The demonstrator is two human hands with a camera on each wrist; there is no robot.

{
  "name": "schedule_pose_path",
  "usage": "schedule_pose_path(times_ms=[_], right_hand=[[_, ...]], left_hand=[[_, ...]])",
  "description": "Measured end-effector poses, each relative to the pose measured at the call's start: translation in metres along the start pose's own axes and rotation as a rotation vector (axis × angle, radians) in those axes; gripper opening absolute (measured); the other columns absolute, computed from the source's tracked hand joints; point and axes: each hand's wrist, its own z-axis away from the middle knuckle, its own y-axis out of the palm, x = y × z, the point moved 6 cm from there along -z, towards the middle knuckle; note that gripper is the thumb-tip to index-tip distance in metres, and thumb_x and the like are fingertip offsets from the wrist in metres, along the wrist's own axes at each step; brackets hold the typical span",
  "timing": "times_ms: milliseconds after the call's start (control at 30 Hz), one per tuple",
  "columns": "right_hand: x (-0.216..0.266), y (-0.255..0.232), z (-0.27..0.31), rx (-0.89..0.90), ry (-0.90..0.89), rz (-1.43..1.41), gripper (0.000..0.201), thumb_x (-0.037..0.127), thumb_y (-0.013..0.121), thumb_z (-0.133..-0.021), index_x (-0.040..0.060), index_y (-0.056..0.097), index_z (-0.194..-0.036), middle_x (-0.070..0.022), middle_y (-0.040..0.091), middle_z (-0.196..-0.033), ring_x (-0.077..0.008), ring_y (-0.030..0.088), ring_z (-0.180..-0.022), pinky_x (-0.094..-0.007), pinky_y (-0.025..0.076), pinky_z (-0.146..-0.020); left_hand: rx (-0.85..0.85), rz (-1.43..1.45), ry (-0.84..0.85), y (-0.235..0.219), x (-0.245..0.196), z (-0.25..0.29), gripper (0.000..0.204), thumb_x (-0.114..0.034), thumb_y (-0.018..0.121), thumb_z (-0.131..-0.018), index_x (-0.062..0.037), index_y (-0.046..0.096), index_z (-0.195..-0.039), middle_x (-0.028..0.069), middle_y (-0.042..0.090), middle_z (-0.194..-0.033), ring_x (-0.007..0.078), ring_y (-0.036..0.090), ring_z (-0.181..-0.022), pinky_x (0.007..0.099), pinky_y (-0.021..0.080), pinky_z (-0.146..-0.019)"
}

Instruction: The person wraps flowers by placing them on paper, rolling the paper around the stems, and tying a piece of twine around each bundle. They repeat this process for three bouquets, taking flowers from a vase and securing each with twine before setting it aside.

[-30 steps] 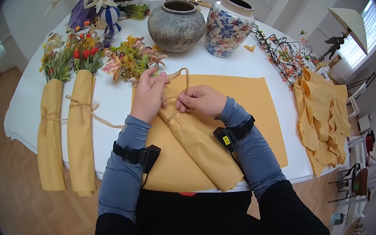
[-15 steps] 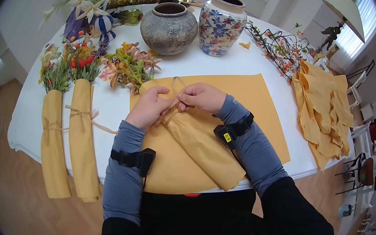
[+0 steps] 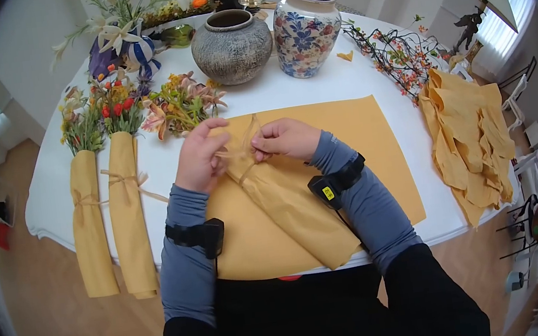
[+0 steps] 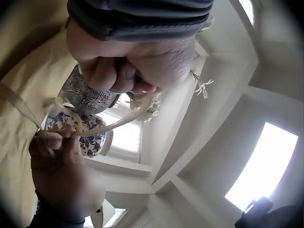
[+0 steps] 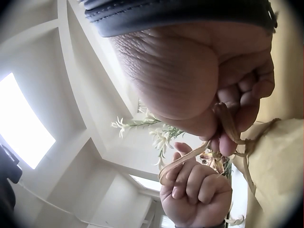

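A rolled bundle of yellow paper (image 3: 294, 208) lies slanted on a flat yellow sheet (image 3: 375, 155), with a thin tan ribbon (image 3: 240, 152) around its upper part. My right hand (image 3: 287, 140) pinches the ribbon in a loop between thumb and fingers, just above the roll. To its left, my left hand (image 3: 199, 156) has its fingers curled round a stretch of the same ribbon. In the left wrist view the ribbon (image 4: 111, 126) runs between the two hands; the right wrist view shows the ribbon (image 5: 183, 160) reaching the left hand's fingers.
Two tied paper rolls (image 3: 93, 236) with flowers lie at the left, beside loose flowers (image 3: 184, 104). Behind stand a grey pot (image 3: 232, 48) and a floral vase (image 3: 306, 34). Red-blossomed branches (image 3: 397, 61) and crumpled yellow cloth or paper (image 3: 468, 137) lie at the right.
The left hand came in close to the right hand, then moved back left, drawing ribbon with it. The right hand stays over the roll, pinching the ribbon.
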Motion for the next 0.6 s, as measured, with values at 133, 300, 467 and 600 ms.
schedule_pose_path(times_ms=[133, 300, 467, 600], right_hand=[[0.001, -0.002, 0.001, 0.011, -0.004, 0.028, 0.024, 0.024, 0.061, -0.101, 0.0014, 0.068, -0.099, -0.0027, 0.071, -0.093, -0.0091, 0.064, -0.088, -0.0247, 0.051, -0.085], [0.005, -0.002, 0.004, 0.035, -0.045, 0.074, 0.018, 0.016, 0.07, -0.094, 0.0008, 0.07, -0.103, -0.0019, 0.07, -0.096, -0.0086, 0.063, -0.09, -0.0234, 0.05, -0.085], [0.005, -0.005, 0.004, -0.011, -0.067, 0.16, 0.016, 0.015, 0.075, -0.087, 0.0044, 0.072, -0.098, 0.0003, 0.069, -0.091, -0.0073, 0.061, -0.086, -0.0226, 0.049, -0.082], [0.005, -0.007, 0.004, -0.057, -0.101, 0.229, 0.016, 0.017, 0.077, -0.082, 0.0062, 0.074, -0.093, 0.0023, 0.066, -0.08, -0.0077, 0.06, -0.076, -0.0238, 0.049, -0.075]], left_hand=[[0.227, -0.49, -0.2, 0.014, 0.025, 0.001, 0.031, -0.007, 0.067, -0.09, -0.0081, 0.058, -0.119, -0.0071, 0.056, -0.064, 0.0008, 0.037, -0.043, 0.0185, 0.025, -0.04], [0.208, -0.387, -0.155, 0.007, 0.035, -0.007, 0.027, -0.005, 0.07, -0.089, -0.0049, 0.062, -0.114, -0.0044, 0.064, -0.079, 0.0018, 0.052, -0.06, 0.0169, 0.037, -0.052], [0.206, -0.453, -0.244, 0.014, 0.029, 0.0, 0.025, -0.006, 0.071, -0.09, -0.0036, 0.062, -0.113, -0.0018, 0.067, -0.09, 0.005, 0.062, -0.074, 0.0172, 0.046, -0.062], [0.232, -0.472, -0.202, 0.009, 0.035, -0.005, 0.024, -0.005, 0.071, -0.09, -0.0016, 0.062, -0.112, 0.0015, 0.069, -0.094, 0.0081, 0.066, -0.084, 0.0202, 0.051, -0.072]])
